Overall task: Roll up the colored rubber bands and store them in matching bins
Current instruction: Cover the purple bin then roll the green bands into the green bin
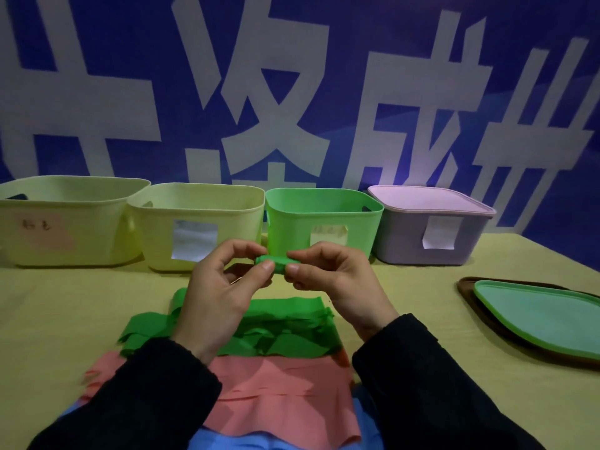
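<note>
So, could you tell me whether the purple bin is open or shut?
Shut: the purple bin has a pink lid on top.

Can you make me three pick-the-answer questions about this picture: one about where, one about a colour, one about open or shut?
1. Where is the green roll?
A. between both hands
B. in a bin
C. on the table

2. What colour is the band pile nearest the bins?
A. blue
B. green
C. pink

3. How is the purple bin?
A. tipped over
B. lid off
C. lid on

Answers:
1 A, the left hand and right hand pinch its ends.
2 B, the green bands lie farthest up.
3 C, a pink lid covers it.
</note>
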`<state>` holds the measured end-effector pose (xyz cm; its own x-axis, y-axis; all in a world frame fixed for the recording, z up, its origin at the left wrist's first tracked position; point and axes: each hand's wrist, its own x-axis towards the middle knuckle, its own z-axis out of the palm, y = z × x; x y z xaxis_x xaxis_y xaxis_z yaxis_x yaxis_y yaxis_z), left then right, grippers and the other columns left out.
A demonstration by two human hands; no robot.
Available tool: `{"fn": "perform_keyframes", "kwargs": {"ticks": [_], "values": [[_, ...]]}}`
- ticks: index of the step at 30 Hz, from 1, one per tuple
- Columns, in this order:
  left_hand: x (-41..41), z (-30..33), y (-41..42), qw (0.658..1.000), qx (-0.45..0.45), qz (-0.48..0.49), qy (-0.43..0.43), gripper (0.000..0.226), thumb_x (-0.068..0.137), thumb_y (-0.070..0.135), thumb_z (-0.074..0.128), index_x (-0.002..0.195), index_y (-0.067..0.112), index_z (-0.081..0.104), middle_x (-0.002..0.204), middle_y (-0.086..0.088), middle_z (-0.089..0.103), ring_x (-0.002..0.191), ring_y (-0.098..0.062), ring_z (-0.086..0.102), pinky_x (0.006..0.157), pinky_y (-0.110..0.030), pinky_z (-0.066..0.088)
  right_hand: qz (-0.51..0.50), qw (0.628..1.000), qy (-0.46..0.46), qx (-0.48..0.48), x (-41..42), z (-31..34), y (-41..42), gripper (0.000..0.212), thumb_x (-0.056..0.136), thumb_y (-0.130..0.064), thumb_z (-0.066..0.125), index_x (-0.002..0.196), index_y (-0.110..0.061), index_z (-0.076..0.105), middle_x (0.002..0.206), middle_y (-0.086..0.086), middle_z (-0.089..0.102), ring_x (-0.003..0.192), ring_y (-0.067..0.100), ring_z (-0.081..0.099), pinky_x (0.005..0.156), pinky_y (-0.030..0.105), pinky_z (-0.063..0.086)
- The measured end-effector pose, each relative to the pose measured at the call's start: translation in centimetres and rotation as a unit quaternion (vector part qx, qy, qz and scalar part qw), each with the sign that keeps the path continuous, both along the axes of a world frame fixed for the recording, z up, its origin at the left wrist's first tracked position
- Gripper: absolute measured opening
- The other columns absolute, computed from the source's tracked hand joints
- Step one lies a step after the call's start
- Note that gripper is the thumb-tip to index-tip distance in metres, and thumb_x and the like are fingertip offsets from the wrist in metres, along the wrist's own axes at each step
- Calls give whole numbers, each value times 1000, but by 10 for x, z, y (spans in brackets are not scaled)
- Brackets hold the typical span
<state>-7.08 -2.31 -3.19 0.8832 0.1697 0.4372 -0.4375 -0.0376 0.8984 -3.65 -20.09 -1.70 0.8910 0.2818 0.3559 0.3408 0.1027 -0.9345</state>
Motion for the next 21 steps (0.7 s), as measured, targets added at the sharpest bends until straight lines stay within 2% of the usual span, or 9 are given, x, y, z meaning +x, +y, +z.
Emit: {"fn": "perform_keyframes", "kwargs": {"ticks": [3,6,10,13,16,18,21], "values": [[2,-3,0,1000,-3,-21,5,18,92,9,72,103,23,69,99,-3,75,89,-24,74,89,-42,58,-23,1000,-11,-5,0,1,-1,13,79,1,79,87,-9,74,78,9,74,74,18,67,74,31,57],[1,-3,-3,999,-9,-45,8,28,89,7,74,113,21,68,107,0,74,98,-21,73,90,-36,57,-32,999,-20,-7,0,1,-1,13,77,3,80,85,-5,73,75,4,73,69,12,66,69,25,55],[1,-3,-2,999,25,-26,-1,20,84,15,77,101,26,75,95,-3,76,92,-18,73,90,-40,58,-17,1000,-8,-7,-2,0,-1,14,80,0,77,93,-5,75,78,10,75,73,16,70,69,25,57],[3,-4,1,999,28,-23,-2,20,86,16,76,101,28,76,97,-2,77,96,-19,73,91,-39,59,-19,999,-14,-31,-1,2,-3,16,83,-3,76,98,-10,76,83,8,77,78,14,71,73,24,56],[2,-2,-2,998,42,-37,-3,36,90,15,73,122,30,68,115,8,73,106,-10,70,84,-22,57,-64,995,-55,-47,4,13,-3,19,83,-4,77,100,-10,74,91,4,78,85,11,72,76,21,55],[2,-2,-4,998,54,-43,7,48,92,21,72,135,37,58,128,16,63,110,-6,67,84,-23,56,-113,988,-76,-70,15,25,-1,19,82,-7,80,97,-11,70,92,3,77,87,9,72,77,21,56],[1,-3,-5,997,59,-32,25,53,93,28,70,140,42,49,134,19,54,108,-5,65,89,-29,54,-220,962,-121,-104,43,37,3,18,81,-17,82,90,-15,67,89,-2,74,85,9,70,79,24,57]]}}
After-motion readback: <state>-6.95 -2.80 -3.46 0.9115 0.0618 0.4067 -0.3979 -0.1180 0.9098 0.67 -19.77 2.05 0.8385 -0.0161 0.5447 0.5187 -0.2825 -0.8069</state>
